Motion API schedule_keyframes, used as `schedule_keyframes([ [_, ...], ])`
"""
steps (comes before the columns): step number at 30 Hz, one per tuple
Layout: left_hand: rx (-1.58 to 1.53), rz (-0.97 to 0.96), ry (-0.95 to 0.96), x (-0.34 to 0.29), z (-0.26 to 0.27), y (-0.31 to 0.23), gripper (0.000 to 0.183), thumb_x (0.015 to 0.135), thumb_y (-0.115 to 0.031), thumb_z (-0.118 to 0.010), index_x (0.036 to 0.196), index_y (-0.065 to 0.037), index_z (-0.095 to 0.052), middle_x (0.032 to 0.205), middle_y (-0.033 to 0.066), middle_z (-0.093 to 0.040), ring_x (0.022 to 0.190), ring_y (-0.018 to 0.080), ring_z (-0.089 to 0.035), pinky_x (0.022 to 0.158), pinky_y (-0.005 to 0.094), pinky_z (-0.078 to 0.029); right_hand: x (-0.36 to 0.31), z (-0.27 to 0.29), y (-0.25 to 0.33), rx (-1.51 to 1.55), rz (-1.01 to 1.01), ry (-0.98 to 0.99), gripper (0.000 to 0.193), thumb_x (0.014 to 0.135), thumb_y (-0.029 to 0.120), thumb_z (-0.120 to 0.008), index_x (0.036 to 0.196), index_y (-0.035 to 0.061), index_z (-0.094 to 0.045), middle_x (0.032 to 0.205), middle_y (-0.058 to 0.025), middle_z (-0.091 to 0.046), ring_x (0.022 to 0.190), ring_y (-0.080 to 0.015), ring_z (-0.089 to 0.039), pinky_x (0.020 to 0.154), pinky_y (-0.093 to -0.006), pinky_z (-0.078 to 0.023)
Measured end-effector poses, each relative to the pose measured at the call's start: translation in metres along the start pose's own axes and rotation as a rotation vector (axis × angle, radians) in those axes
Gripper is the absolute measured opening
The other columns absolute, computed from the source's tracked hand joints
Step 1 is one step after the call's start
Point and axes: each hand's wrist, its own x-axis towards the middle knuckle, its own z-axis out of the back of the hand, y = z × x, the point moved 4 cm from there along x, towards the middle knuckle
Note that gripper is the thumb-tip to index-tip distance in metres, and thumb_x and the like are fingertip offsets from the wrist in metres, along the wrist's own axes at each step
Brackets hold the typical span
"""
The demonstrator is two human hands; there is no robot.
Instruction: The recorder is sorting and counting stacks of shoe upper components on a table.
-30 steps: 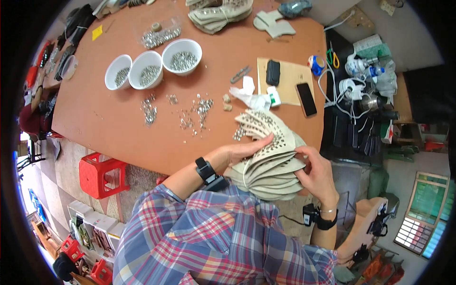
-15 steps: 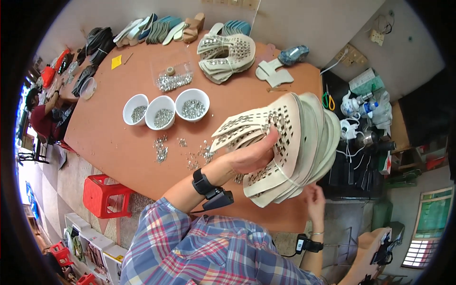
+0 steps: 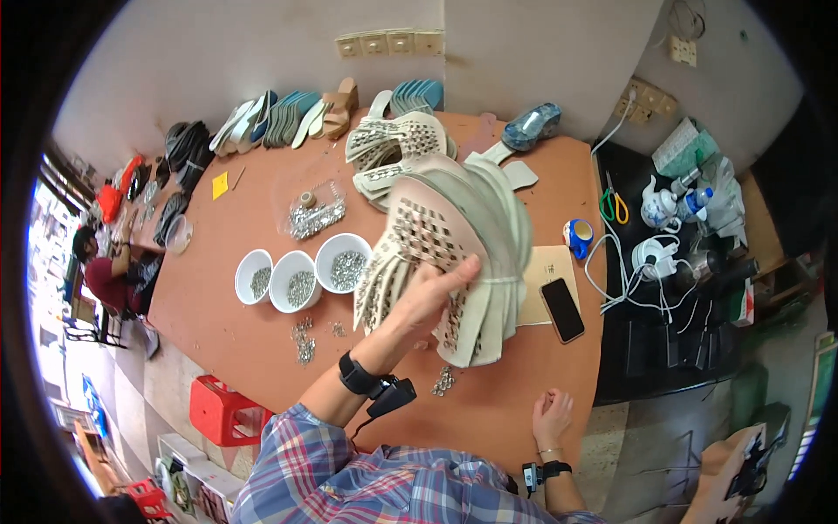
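Observation:
My left hand grips a thick stack of cream shoe uppers above the table, thumb on the front piece and fingers behind. The pieces have rows of small dark squares, and a band runs round the stack. My right hand rests at the table's near edge, fingers curled in with nothing visible in them. Behind the held stack lies a second bundle of similar uppers. Three white cups of small silver studs, a left cup, middle cup and right cup, stand left of my hand.
Loose studs lie before the cups; a bag of studs lies behind. A phone sits on a brown envelope beside a blue mug. Scissors and cables are on the right. A person sits far left.
The stack in my left hand has moved leftward and tilted more upright, uncovering the phone, envelope and mug. My right hand now shows fully at the table edge, away from the stack.

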Motion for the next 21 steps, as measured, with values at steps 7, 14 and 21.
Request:
schedule_keyframes([
  [7,0.133,-0.367,-0.059,0.052,-0.007,-0.056,0.056,0.088,-0.026,-0.061,0.129,0.005,-0.040,0.128,0.0115,-0.050,0.117,0.0221,-0.048,0.101,0.0371,-0.037,0.004,0.001,-0.007,0.045,-0.030,-0.020,0.014,0.081,0.015,-0.059,0.090,0.0051,-0.055,0.084,-0.0124,-0.053,0.083,-0.0322,-0.053,0.070,-0.0420,-0.045],
  [14,0.119,-0.419,0.012,0.142,0.003,-0.078,0.057,0.092,-0.036,-0.054,0.134,0.000,-0.037,0.131,0.0121,-0.047,0.120,0.0238,-0.045,0.104,0.0385,-0.032,0.005,0.003,-0.011,0.088,-0.070,-0.012,0.012,0.081,0.015,-0.060,0.088,0.0064,-0.056,0.083,-0.0112,-0.054,0.081,-0.0317,-0.053,0.068,-0.0426,-0.045],
  [21,0.889,-0.109,-0.420,0.286,0.186,0.024,0.070,0.090,-0.055,-0.043,0.136,-0.003,-0.040,0.134,0.0156,-0.046,0.119,0.0284,-0.045,0.098,0.0391,-0.035,0.012,0.004,-0.006,0.103,-0.031,0.011,0.012,0.079,0.013,-0.062,0.087,0.0070,-0.056,0.082,-0.0104,-0.054,0.079,-0.0318,-0.054,0.066,-0.0424,-0.045],
])
